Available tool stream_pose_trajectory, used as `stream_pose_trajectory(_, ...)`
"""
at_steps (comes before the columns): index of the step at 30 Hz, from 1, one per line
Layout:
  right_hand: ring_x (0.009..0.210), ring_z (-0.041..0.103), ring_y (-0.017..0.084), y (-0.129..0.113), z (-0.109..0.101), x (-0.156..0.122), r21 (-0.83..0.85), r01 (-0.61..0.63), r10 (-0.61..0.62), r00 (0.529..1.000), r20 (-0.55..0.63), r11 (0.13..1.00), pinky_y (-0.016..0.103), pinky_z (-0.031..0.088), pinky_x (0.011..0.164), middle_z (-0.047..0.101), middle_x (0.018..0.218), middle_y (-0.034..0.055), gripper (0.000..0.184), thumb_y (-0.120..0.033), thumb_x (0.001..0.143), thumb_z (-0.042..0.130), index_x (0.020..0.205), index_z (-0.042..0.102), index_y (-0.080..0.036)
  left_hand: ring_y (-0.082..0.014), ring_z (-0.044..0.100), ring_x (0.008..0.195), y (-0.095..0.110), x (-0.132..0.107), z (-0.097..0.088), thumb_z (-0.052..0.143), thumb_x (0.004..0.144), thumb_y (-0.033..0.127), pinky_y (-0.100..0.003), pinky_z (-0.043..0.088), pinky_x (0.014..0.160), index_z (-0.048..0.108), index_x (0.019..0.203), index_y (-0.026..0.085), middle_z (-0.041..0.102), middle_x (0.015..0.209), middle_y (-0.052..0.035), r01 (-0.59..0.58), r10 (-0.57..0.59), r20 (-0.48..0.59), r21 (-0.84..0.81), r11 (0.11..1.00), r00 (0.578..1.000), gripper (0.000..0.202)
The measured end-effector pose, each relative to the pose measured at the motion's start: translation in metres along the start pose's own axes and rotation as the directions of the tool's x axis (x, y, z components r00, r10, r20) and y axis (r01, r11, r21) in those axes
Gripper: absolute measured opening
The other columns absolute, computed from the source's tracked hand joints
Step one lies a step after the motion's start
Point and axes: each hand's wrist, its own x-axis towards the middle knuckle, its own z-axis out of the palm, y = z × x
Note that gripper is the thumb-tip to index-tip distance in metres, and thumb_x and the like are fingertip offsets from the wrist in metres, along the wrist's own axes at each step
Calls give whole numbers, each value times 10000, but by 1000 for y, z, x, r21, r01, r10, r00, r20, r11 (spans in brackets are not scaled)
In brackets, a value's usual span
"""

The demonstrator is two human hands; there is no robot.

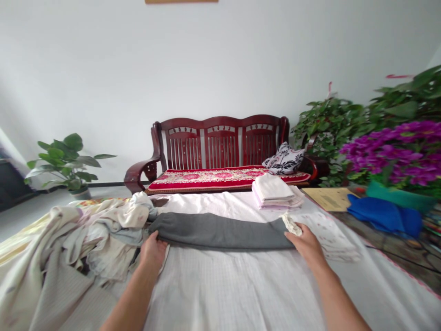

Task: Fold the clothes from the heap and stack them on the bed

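Head | left hand (153, 250): clamped on grey cloth (220, 231) | right hand (306, 243): likewise (pale bunched end (291, 224))

Dark grey cloth (223, 232) is basically one long, narrow strip, a bit wavy along the top, running left to right over the white sheet (220, 285), with a scrunched-up cream bit (291, 224) at its right end.

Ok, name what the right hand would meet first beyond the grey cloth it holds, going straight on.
Probably the stack of folded cloths, past the grey cloth in the right hand, though depth is unclear.
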Motion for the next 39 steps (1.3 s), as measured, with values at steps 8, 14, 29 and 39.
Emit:
stream_pose_trajectory(8,1044,642,307,-17,-8,-12,172,-142,117,982,148,975,332,513,670,660,1259,134,700,-693,772,485,1272,589,-213,-254,394,1422,0,-33,-1,472,946,236,-448,275,1212,585,1321,167,536,1445,-115,-812,716,578,583,-25,392,398)
stream_pose_trajectory(14,1077,628,311,-18,-10,-14,-41,-35,40,991,131,999,371,476,847,696,1156,136,594,-613,848,356,1164,636,-195,-322,378,1441,-32,-51,7,400,1007,367,-598,260,1164,528,1437,281,511,1503,-96,-775,119,898,428,-464,424,457)
stream_pose_trajectory(29,1128,640,328,-30,-12,-25,-353,-42,89,989,119,935,374,468,862,692,1196,159,520,-494,935,296,1262,580,-206,-389,362,1437,-36,-42,-6,451,963,496,-654,194,1134,458,1496,273,434,1548,-161,-613,-30,819,403,-679,572,578)
stream_pose_trajectory(39,1143,628,349,-34,-13,-30,-371,-44,93,989,117,928,392,455,875,683,1215,158,519,-500,948,282,1278,559,-212,-372,389,1426,-35,-43,-8,447,969,472,-624,222,1138,474,1487,264,448,1539,-159,-620,-31,829,393,-679,559,559)
